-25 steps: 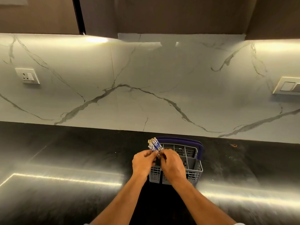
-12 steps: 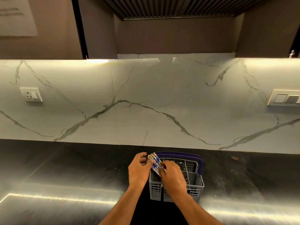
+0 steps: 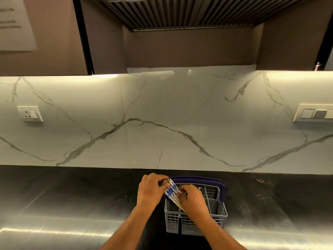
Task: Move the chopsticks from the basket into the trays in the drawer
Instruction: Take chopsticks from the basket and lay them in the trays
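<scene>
A grey slotted cutlery basket point(image 3: 195, 225) with a purple handle point(image 3: 198, 179) stands on the dark countertop point(image 3: 72, 195). A bundle of chopsticks point(image 3: 171, 191) with blue and white patterned ends leans up and to the left out of the basket's left compartment. My left hand point(image 3: 150, 191) curls round the bundle's upper ends. My right hand point(image 3: 193, 199) grips the bundle lower down, over the basket, and hides the sticks' lower parts. No drawer or tray is in view.
A white marble backsplash point(image 3: 171, 123) rises behind the counter, with a socket point(image 3: 29, 113) at the left and switches point(image 3: 314, 113) at the right. Dark cabinets and a slatted hood point(image 3: 189, 13) hang above. A small orange crumb point(image 3: 260, 180) lies to the basket's right.
The view has tilted upward, so basket and hands sit lower in the frame. My left hand has closed over the chopstick ends, and the bundle leans further left.
</scene>
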